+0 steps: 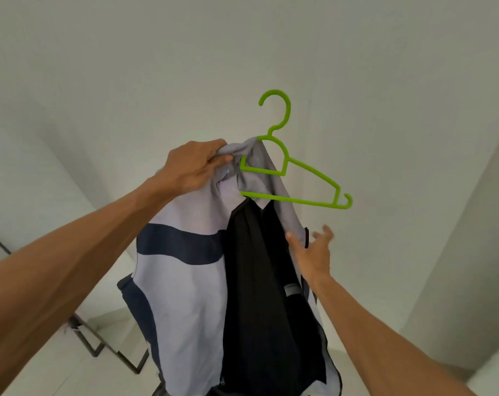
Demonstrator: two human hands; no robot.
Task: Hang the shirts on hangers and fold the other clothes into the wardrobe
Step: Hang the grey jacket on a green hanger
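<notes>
White walls (pixel 385 67) all around, pale floor below; no wardrobe or rail in view. Dark metal frame (pixel 95 353) at lower left, can't tell what it belongs to.

Shirt (pixel 185 281): light grey with a navy band, dark inner panel showing. It's held up in the air at mid-frame and hangs free, touching nothing below as far as I can see.

Hanger (pixel 314 172): green plastic, hook up, tilted. Its left arm is inside the shirt's collar and shoulder area. Its right arm sticks out bare to the right, with no fabric over it.

Left hand (pixel 194 167): grips bunched collar fabric at the top, fingers (pixel 219 160) curled tight round it. This hand carries the load.

Right hand (pixel 314 252): spread loose, holds nothing. It sits just at the shirt's right edge below the bare hanger arm, fingertips blurred. Touching the fabric or just beside it, can't tell.

Status, my read:
- This shirt is about half on, one shoulder seated and the other not.
- Left to do: pull the right shoulder over the bare arm, square the collar, hook it on a rail.
- Other shirts and the fold pile aren't in frame, so overall progress is unknown. Nothing visible is finished.
</notes>
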